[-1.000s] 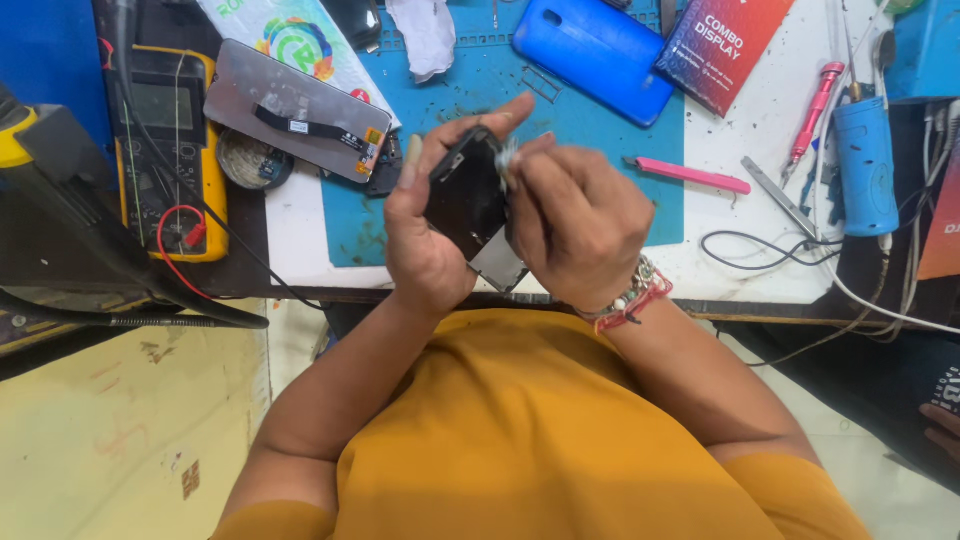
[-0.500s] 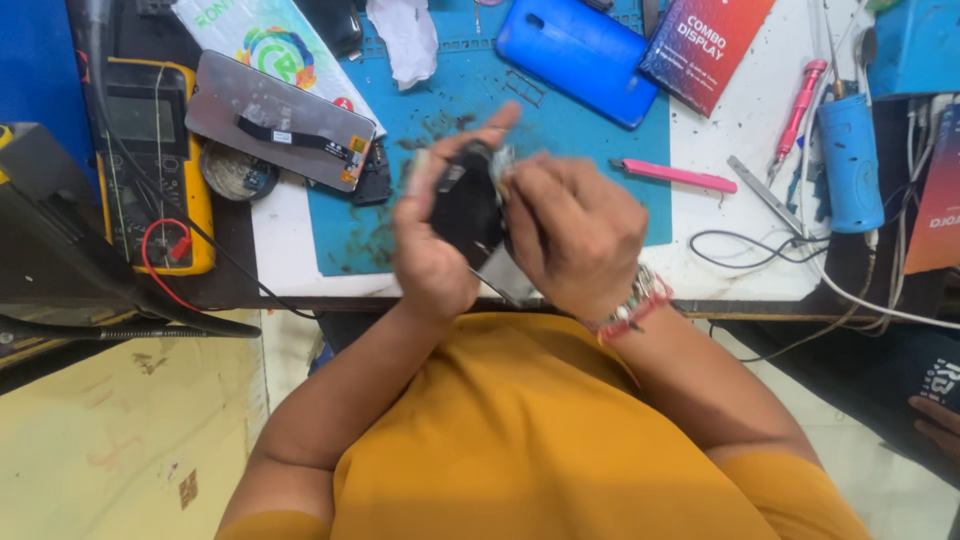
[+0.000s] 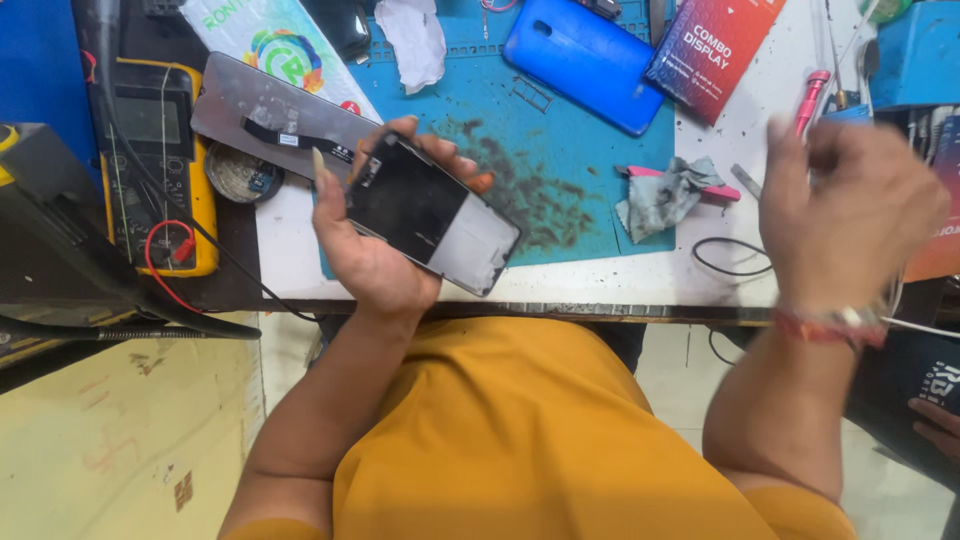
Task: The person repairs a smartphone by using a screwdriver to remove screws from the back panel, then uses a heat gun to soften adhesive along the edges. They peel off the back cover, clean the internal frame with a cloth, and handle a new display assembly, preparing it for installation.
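Observation:
My left hand is shut on a dark opened phone body, held flat and tilted above the front edge of the blue work mat. Its lower right part looks pale grey. My right hand is blurred at the right side of the bench, well apart from the phone, near a pink screwdriver. Its fingers are curled and I cannot make out whether anything is in them. A crumpled grey cloth lies on the mat's right edge, over a pink tool.
A yellow multimeter with red leads sits at the left beside a grey display panel. A blue phone back cover, a red box and a white rag lie at the back. Another person's hand shows at the lower right.
My right hand has left the phone and swung out to the right. The grey cloth now lies on the mat. The left hand still holds the phone, now uncovered.

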